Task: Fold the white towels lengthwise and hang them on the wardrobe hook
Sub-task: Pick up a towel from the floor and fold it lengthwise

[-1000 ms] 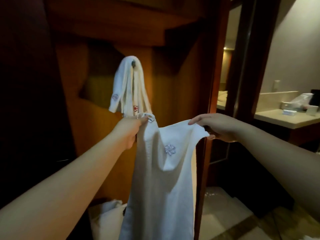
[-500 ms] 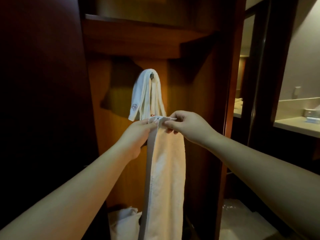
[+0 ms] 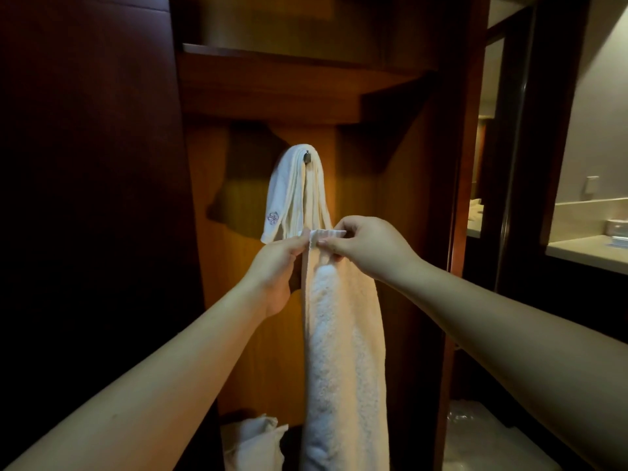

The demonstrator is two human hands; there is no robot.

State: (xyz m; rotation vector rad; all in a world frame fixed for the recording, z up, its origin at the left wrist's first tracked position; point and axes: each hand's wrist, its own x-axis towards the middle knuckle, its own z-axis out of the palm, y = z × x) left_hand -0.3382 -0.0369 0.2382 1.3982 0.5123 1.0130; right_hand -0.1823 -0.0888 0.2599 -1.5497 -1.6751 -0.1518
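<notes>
white terry towel [image 3: 343, 351], folded lengthwise into a narrow strip, hangs straight down in front of the open wardrobe, top edge at hand level, lower end out of frame. left hand [image 3: 277, 266] pinches the top left corner, thumb and fingers closed on the hem. right hand [image 3: 365, 248] pinches the top edge just beside it, fingers curled over the fold; the two hands nearly touch. both arms extended forward, forearms converging from the lower corners.

behind and above the hands: hung towels [image 3: 294, 195], white, draped over a small metal hook [image 3: 307, 157] on the wardrobe's back panel [image 3: 356, 185]; an embroidered emblem shows on the left hanging end. count of hung towels cannot be told from the folds.

surroundings: wardrobe interior is warm brown wood, lit from above, with a shelf [image 3: 272, 79] over the hook. dark wooden door [image 3: 91, 198] at left. more white cloth [image 3: 253, 440] lies heaped on the wardrobe floor. at right, past the wooden frame, a pale countertop [image 3: 588, 251] and beige wall, with small items on the counter too blurred to identify.
</notes>
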